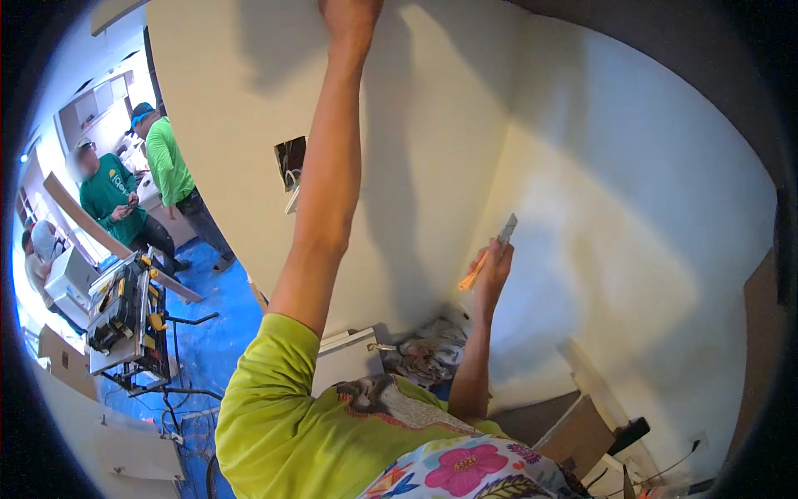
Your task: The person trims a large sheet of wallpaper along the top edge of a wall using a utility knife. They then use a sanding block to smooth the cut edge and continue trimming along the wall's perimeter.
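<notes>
My left arm stretches straight up along a cream wall (440,108). The left hand (352,12) shows only in part at the top edge, its fingers cut off from view. Lower down and to the right, my right hand (494,274) is closed around a utility knife (473,273) with an orange handle. The knife's grey blade end points up and slightly right, near the corner where the cream wall meets a pale wall (648,208). Beside my left forearm, a square wall opening (288,155) shows wires and a small white piece hanging below it.
A table saw (125,320) on a folding stand is at the left, over blue floor covering (204,279). Two people in green shirts (112,195) stand beyond it; another bends at far left. Crumpled sheeting (426,353), a white panel (347,358) and brown boards (578,432) lie below.
</notes>
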`<state>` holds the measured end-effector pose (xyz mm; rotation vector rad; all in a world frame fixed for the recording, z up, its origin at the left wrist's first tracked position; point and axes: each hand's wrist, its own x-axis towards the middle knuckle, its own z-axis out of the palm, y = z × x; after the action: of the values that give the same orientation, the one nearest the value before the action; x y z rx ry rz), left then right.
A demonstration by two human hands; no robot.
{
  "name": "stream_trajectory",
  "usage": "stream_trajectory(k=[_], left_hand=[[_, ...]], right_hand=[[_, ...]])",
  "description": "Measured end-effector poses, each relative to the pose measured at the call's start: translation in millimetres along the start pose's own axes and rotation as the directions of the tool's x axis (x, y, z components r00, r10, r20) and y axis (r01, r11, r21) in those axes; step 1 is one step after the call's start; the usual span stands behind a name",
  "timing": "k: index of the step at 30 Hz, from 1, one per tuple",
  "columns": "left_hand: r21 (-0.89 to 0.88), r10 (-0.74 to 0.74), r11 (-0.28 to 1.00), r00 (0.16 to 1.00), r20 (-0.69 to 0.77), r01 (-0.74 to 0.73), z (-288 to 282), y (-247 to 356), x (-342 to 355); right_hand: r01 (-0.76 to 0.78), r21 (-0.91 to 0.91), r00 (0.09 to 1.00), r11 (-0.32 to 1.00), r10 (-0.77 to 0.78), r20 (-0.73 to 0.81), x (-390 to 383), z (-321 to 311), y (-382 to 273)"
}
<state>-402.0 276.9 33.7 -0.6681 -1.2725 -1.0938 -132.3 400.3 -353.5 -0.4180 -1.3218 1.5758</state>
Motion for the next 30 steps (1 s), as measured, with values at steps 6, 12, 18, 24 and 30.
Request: stream_trajectory(k=[6, 12, 18, 24, 30], left_hand=[[0.168, 0.095, 0.98, 0.994, 0.051, -0.102, 30, -33, -3], [0.235, 0.124, 0.965, 0.992, -0.021, -0.115, 24, -42, -7], [0.143, 0.083, 0.986, 0.996, 0.022, -0.085, 13, -8, -18], [-0.001, 0.126, 0.992, 0.991, 0.051, -0.126, 14, -12, -21], [-0.086, 0.103, 0.992, 0.993, 0.065, -0.097, 21, 5, -41]], right_hand=[[-0.062, -0.034, 0.992, 0.998, 0.065, 0.107, 4, 0, -2], [-0.059, -0.012, 0.988, 0.998, 0.06, 0.143, 5, 1, 1], [-0.085, -0.049, 0.981, 0.995, 0.092, 0.171, 4, 0, 0], [-0.08, -0.061, 0.982, 0.995, 0.089, 0.164, 1, 1, -5], [-0.034, -0.094, 0.983, 0.995, 0.051, 0.176, 4, -4, 15]])
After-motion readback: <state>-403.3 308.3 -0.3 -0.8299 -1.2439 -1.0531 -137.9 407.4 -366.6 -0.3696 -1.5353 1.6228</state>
